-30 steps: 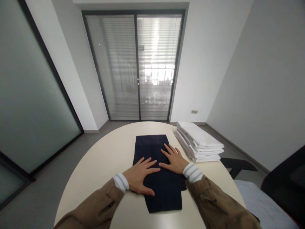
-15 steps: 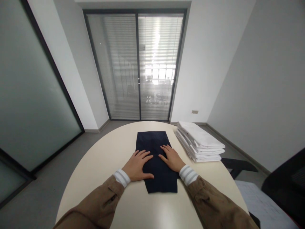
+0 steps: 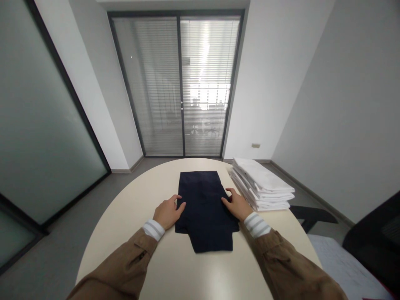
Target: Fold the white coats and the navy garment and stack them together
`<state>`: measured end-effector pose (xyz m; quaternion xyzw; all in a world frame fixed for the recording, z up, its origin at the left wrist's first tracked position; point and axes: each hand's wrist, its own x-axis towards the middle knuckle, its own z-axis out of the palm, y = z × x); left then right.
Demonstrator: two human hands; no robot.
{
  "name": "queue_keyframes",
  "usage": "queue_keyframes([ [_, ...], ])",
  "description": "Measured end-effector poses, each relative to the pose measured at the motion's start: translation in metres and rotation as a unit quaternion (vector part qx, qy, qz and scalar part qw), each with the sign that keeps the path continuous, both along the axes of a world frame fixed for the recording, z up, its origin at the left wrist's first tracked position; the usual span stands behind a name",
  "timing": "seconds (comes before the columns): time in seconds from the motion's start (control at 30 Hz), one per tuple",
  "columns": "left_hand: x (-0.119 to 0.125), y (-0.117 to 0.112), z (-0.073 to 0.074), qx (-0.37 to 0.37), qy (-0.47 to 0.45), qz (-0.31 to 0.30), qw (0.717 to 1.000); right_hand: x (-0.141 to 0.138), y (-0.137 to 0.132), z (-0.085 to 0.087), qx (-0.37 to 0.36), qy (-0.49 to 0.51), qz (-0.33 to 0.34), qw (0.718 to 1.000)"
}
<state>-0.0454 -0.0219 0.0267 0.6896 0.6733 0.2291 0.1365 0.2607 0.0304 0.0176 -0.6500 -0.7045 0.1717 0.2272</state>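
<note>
A dark navy folded garment (image 3: 204, 212) lies flat on the round table, with short flaps sticking out at its lower left and lower right. My left hand (image 3: 169, 211) is at its left edge, the thumb over the cloth and the fingers curved, with a gap between thumb and forefinger. At the opposite edge is my right hand (image 3: 238, 204), its thumb and forefinger also apart and the thumb tip over the cloth. The undersides of both hands are hidden, but neither appears closed on the fabric.
Right of the garment, a stack of folded white cloth (image 3: 262, 185) sits near the edge of the cream table (image 3: 131, 208). A black chair (image 3: 375, 237) stands at the right, with pale material beside it. Glass doors with blinds (image 3: 206, 83) are beyond the table.
Both hands have moved outward from the middle of the garment to its side edges, left hand to the left, right hand to the right. The garment's left flap now shows.
</note>
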Motion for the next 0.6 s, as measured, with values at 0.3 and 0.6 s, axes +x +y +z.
queue_keyframes([
  [0.3,0.000,0.000,-0.007,-0.070,-0.277,-0.080,0.955,0.011,-0.002,-0.004,-0.047,0.074,0.005,0.996],
  [0.6,-0.002,-0.001,-0.010,-0.080,-0.257,-0.075,0.960,0.007,-0.012,0.010,-0.243,0.332,0.032,0.911],
])
